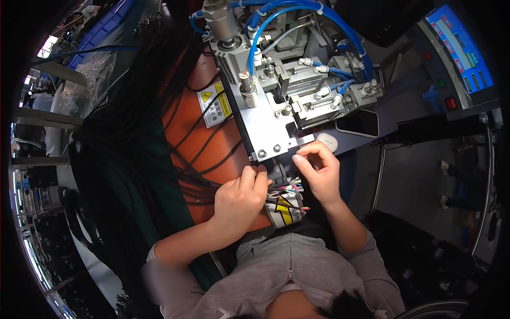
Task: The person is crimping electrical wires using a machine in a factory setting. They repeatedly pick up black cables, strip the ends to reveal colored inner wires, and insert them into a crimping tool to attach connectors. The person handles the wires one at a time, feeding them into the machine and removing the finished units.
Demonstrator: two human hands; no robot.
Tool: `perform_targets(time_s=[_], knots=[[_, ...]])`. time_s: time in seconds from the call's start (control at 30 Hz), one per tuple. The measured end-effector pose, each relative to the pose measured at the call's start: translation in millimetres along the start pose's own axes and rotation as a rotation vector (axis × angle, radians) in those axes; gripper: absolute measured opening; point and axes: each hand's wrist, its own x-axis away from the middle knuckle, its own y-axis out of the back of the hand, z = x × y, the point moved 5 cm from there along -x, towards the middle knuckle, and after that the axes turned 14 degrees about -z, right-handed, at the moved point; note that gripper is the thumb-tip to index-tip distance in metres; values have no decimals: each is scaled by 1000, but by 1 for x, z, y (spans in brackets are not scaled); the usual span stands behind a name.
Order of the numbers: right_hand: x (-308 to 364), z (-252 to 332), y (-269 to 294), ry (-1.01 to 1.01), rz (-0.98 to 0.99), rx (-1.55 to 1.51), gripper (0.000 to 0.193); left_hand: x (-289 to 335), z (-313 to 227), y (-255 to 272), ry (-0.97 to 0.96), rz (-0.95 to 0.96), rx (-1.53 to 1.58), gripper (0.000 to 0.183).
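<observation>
Single view: head-worn fisheye, looking steeply down from just above the person's own chest. Close range; both forearms enter from the lower edge. Machine sits top centre, orange bench panel to its left. Edges bend toward the rim, corners black. No second view to overlap.

A large bundle of black cables lies over the orange worktop. Curved blue air hoses run above the grey metal machine. At the right stands a control panel with a blue screen.
</observation>
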Motion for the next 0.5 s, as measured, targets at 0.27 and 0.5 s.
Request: perform_targets(time_s=[0.27,0.5], knots=[[16,32,-17,219,381,29,25,-8,10,8,-21,-107,332,17],[16,27,-12,-86,302,-246,15,-12,12,20,-31,-309,524,30]])
